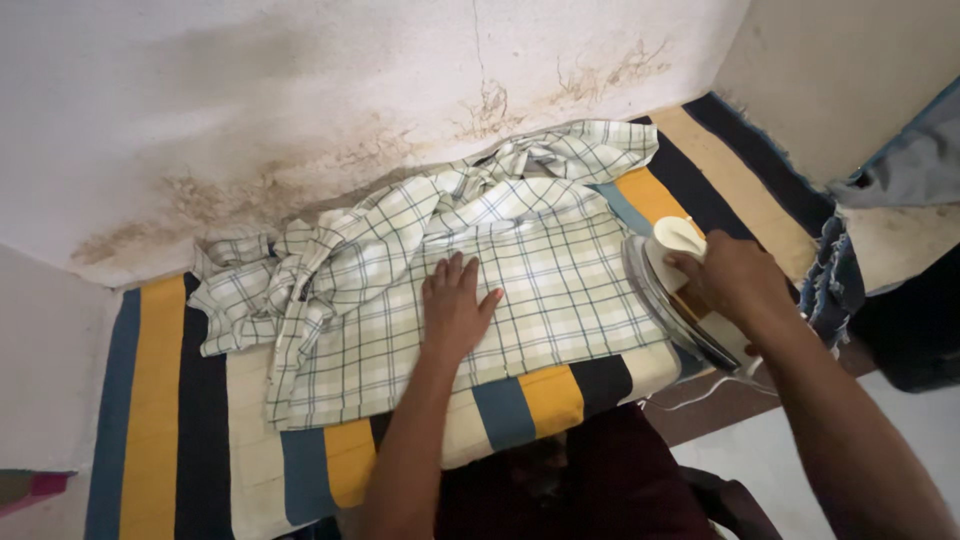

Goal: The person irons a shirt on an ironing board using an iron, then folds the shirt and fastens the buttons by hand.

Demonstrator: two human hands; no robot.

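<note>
Striped cloth (160, 400) in yellow, navy and cream covers the surface; on it lies a checked shirt (520, 270), smooth near the front, bunched toward the wall, so creases remain. Left hand (455, 305) presses flat, fingers spread. Right hand (735, 275) grips the white iron (675, 285) just beside the shirt's edge.

A white wall (250, 90) with brown damp stains and cracks stands behind a striped blanket (160, 420); pale floor (800, 470) shows at lower right.

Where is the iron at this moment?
In the head view, the iron stands on its heel at the right edge of the checked shirt, gripped by the right hand.
</note>
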